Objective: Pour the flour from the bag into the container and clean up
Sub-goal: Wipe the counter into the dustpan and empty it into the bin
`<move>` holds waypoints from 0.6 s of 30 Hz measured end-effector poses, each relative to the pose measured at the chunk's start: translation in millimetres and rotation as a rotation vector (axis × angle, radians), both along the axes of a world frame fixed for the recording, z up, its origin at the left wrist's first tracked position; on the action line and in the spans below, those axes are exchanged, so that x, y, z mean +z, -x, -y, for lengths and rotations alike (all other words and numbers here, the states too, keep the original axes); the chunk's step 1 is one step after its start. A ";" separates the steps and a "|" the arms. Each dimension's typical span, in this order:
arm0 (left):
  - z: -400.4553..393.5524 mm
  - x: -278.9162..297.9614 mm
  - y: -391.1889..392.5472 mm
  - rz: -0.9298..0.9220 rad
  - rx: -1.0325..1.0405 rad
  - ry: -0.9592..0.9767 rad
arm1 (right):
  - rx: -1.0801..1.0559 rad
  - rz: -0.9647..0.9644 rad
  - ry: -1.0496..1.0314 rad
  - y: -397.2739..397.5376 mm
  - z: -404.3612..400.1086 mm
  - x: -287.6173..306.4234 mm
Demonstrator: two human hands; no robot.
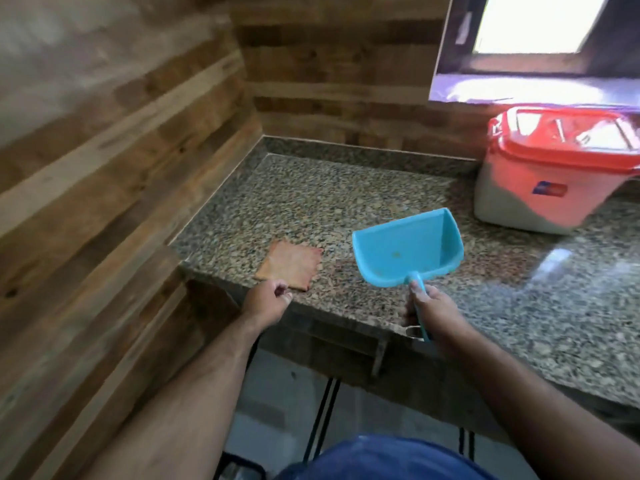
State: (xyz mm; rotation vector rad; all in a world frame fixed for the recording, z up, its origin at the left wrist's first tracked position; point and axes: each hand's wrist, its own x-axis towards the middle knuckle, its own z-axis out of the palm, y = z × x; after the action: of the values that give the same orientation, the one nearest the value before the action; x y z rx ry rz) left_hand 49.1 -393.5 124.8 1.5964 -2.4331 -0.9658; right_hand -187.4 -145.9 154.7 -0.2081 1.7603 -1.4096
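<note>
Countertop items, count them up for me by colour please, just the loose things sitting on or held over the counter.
Blue: 1, the dustpan, held by the right hand
Orange-brown: 1, the cloth, lying flat by the left hand
Red and white: 1, the lidded container
Total: 3

Open granite counter [346, 199] between cloth [289, 265] and dustpan [408, 251], wood walls [121, 168] closing left and rear, container [550, 174] blocking right.

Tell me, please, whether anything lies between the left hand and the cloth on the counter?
Nothing visible does. The left hand is at the counter edge, right at the cloth's near corner. The dustpan, held by the right hand, is off to the side.
</note>
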 end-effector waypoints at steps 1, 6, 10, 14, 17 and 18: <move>2.9 -1.3 9.2 0.023 0.010 0.007 | -0.010 -0.007 -0.033 8.8 -3.9 0.2; 20.5 -15.0 50.8 0.127 0.022 0.093 | -0.141 0.017 -0.086 41.8 -20.0 11.2; 44.9 -44.3 78.8 0.249 0.112 0.087 | -0.211 0.051 -0.125 60.3 -22.1 6.1; 54.7 -68.3 121.3 0.078 0.258 -0.017 | -0.297 0.026 -0.171 75.3 -15.1 -10.4; 67.3 -50.0 175.0 -0.388 0.596 -0.268 | -0.390 0.010 -0.246 91.7 -10.4 -22.2; 77.8 -44.5 193.9 -0.468 0.587 -0.332 | -0.423 0.004 -0.271 97.2 -8.3 -24.4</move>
State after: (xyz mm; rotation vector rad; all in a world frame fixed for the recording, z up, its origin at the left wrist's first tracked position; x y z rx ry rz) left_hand -144.8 -471.2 80.3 1.7633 -1.4359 -1.4485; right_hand -284.6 -137.6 130.4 0.3305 2.0479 -1.4311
